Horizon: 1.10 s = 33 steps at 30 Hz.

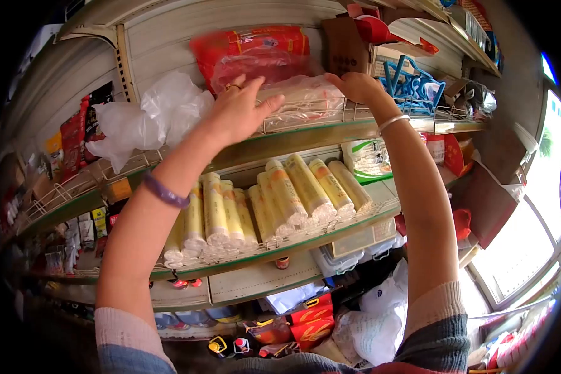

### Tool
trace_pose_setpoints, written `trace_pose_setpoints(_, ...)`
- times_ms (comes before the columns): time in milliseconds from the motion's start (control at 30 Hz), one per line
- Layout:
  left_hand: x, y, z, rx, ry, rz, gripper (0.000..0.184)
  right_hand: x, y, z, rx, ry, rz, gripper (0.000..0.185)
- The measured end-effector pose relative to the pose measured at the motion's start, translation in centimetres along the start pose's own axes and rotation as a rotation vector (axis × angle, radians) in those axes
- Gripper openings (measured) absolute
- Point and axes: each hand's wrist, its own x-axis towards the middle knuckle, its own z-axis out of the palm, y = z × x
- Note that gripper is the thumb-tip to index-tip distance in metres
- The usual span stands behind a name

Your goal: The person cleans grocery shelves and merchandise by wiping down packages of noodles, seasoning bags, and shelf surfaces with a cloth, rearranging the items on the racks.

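On the upper shelf lies a clear plastic package [308,100] with a crinkled surface. At its left end is my left hand [240,112], thumb and fingers spread, wearing a ring. My right hand [357,87] reaches to the package's right end with one digit stretched out to the left; its other fingers are partly hidden. I cannot tell how firmly either hand touches the plastic. Behind the package leans a red printed bag [265,42], its left part blurred. A crumpled translucent white plastic bag [168,109] sits to the left of my left hand.
A low wire rail [349,111] runs along the upper shelf's front. Below stand several yellow-labelled rolls [290,184]. Blue plastic hangers [411,84] and a brown cardboard box [345,43] are at the right. White plastic bags [371,324] lie lower down.
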Motion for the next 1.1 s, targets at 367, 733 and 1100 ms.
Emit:
trace_pose_setpoints(367, 4.1, -2.0, 0.4, 0.061, -0.390, -0.289, 0.071, 4.6, 0.5, 2.9, 0.199, -0.103, -0.102, 0.070)
trace_pose_setpoints(733, 4.1, -2.2, -0.1, -0.526, -0.009, -0.532, 0.052, 3.0, -3.5, -2.4, 0.608, 0.705, -0.098, 0.063)
trace_pose_setpoints(1100, 3.0, 3.8, -1.7, -1.195, 0.447, 0.019, 0.035, -7.7, -1.3, -9.5, 1.389, 1.106, -0.435, 0.055)
